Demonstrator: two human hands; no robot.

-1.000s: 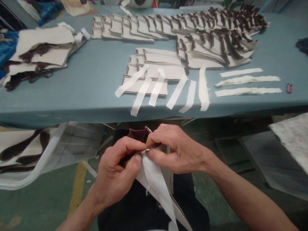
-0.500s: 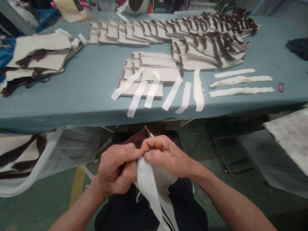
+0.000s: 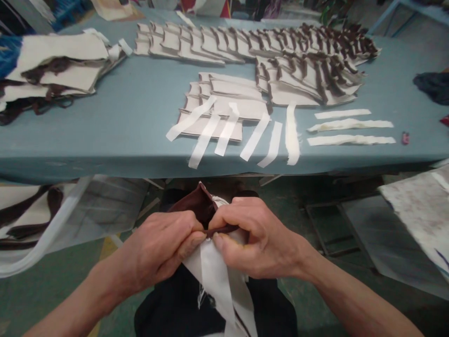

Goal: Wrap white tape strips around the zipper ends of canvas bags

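Note:
Both hands meet over my lap, below the table's front edge. My left hand (image 3: pixel 157 250) is closed, pinching a fabric piece (image 3: pixel 213 276) that is dark brown at the top and white below. My right hand (image 3: pixel 252 238) is closed on the same piece from the right, thumb and forefinger pressed against the brown edge. The white part hangs down between my knees.
A blue-grey table (image 3: pixel 122 126) carries white fabric strips (image 3: pixel 224 135), several rows of cream-and-brown cut pieces (image 3: pixel 280 51) and a loose pile at the left (image 3: pixel 52 70). A clear plastic bag of pieces (image 3: pixel 52 220) hangs at the lower left. A mottled board (image 3: pixel 417 206) lies at the right.
Both hands stay pinched on the fabric piece. The left wrist has turned flatter and lower, and more of the brown top shows above the fingers. The view has shifted slightly.

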